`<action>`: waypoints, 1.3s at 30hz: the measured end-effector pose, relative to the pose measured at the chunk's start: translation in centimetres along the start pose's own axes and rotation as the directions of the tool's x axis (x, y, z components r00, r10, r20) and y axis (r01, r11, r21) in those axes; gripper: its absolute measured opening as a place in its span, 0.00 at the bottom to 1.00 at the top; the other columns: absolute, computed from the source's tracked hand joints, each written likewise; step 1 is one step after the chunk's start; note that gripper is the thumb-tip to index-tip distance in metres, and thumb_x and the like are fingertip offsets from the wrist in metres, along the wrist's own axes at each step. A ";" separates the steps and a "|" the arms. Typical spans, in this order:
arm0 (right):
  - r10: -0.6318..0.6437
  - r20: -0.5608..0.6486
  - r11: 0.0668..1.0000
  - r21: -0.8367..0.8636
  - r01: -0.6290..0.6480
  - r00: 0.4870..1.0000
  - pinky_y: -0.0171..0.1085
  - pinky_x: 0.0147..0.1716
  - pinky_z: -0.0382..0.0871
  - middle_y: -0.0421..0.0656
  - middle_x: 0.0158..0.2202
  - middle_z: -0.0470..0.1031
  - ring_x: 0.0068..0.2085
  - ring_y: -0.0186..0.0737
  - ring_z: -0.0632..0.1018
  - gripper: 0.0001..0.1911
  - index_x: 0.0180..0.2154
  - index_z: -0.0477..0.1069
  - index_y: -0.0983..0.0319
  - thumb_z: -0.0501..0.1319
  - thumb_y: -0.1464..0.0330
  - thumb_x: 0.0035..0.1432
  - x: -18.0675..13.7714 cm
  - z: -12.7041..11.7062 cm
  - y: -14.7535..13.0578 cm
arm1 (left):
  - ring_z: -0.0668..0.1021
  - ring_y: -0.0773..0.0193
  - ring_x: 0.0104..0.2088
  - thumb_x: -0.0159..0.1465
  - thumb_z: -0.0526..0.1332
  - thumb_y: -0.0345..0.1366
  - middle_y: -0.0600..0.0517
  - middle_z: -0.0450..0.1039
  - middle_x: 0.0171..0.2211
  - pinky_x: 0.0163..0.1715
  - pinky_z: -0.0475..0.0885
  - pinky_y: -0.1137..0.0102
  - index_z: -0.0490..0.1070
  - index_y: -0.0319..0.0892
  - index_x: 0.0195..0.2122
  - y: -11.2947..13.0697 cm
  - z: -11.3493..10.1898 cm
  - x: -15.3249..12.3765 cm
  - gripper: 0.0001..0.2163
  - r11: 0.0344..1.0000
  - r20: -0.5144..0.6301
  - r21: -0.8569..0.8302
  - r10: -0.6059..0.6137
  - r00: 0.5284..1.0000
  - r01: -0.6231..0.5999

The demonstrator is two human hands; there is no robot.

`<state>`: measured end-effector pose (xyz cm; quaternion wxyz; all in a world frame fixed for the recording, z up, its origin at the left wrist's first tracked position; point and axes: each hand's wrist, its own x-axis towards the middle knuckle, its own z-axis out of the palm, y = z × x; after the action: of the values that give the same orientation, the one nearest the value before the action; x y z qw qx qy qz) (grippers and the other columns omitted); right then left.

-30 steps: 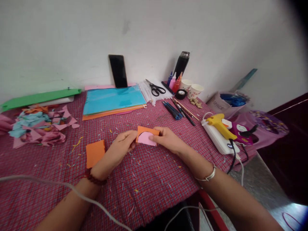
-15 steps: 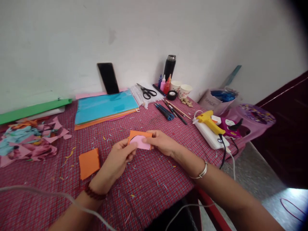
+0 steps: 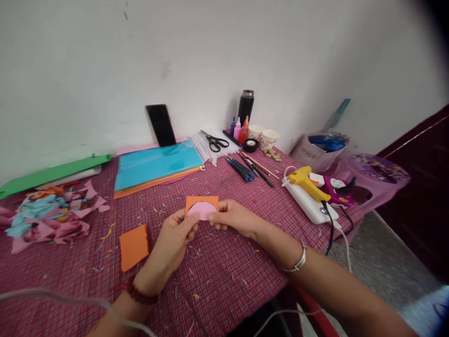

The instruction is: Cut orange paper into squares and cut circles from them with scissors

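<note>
Between my two hands is an orange paper piece point(image 3: 191, 201) with a pink rounded paper piece point(image 3: 202, 209) lying on its face; a dark line runs along the pink piece's upper edge. My left hand point(image 3: 178, 232) pinches the left side, thumb on the pink paper. On the right side my right hand point(image 3: 233, 217) pinches both papers the same way. The lower edge is partly covered by my thumbs. Left of my left wrist, a stack of orange paper pieces point(image 3: 134, 247) lies on the checked tablecloth point(image 3: 224, 299).
Paper scraps point(image 3: 52, 215) are heaped at the left. Coloured sheets point(image 3: 157, 164), scissors point(image 3: 214, 141), glue bottles point(image 3: 242, 131) and paper cups point(image 3: 269, 139) line the back. A yellow glue gun point(image 3: 310, 182) rests on a white power bank point(image 3: 315, 203) at right. A pale cable point(image 3: 70, 297) crosses the front left.
The held papers have turned slightly, so the orange edge is now level. My right thumb has shifted lower on the pink piece. The whole view has moved a little.
</note>
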<state>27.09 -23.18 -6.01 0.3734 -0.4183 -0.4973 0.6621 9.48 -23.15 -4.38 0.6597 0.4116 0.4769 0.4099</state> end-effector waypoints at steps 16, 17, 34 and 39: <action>-0.193 -0.021 0.975 -0.117 0.189 0.981 0.33 0.25 0.58 0.36 0.21 0.68 0.23 0.29 0.65 0.18 0.25 0.71 0.63 0.66 0.54 0.52 0.2 0.5 0.4 | 0.73 0.73 0.24 0.45 0.75 0.35 0.53 0.76 0.26 0.24 0.69 0.78 0.76 0.39 0.28 -1.1 1.4 -0.6 0.12 0.945 -0.008 -0.326 0.003 1.000 -0.006; -0.192 -0.024 0.975 -0.119 0.188 0.981 0.33 0.25 0.58 0.36 0.21 0.68 0.23 0.29 0.64 0.19 0.24 0.71 0.63 0.67 0.54 0.52 0.1 0.5 0.4 | 0.73 0.73 0.23 0.45 0.75 0.35 0.53 0.76 0.25 0.23 0.69 0.78 0.77 0.38 0.28 -1.1 1.4 -0.6 0.11 0.946 -0.010 -0.325 0.002 1.000 -0.005; -0.116 -0.003 0.993 0.014 0.116 0.993 0.35 0.27 0.67 0.40 0.20 0.74 0.22 0.32 0.72 0.32 0.23 0.70 0.62 0.53 0.40 0.57 0.4 0.4 1.1 | 0.72 0.74 0.20 0.40 0.75 0.31 0.55 0.73 0.20 0.21 0.68 0.80 0.72 0.37 0.25 -1.0 1.0 -0.6 0.13 0.923 -0.161 -0.380 -0.128 0.979 0.059; -0.046 0.006 0.998 0.039 0.046 0.999 0.32 0.25 0.65 0.37 0.20 0.72 0.21 0.29 0.70 0.24 0.25 0.71 0.63 0.65 0.47 0.50 0.2 0.7 0.7 | 0.72 0.74 0.20 0.39 0.76 0.32 0.54 0.74 0.20 0.19 0.67 0.80 0.73 0.36 0.23 -0.8 1.3 -0.8 0.13 0.927 -0.149 -0.366 -0.144 0.978 0.081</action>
<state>26.29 -23.37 -6.67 0.3948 -0.3971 -0.4951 0.6643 10.64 -24.35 -4.65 0.7020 0.2190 0.4728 0.4855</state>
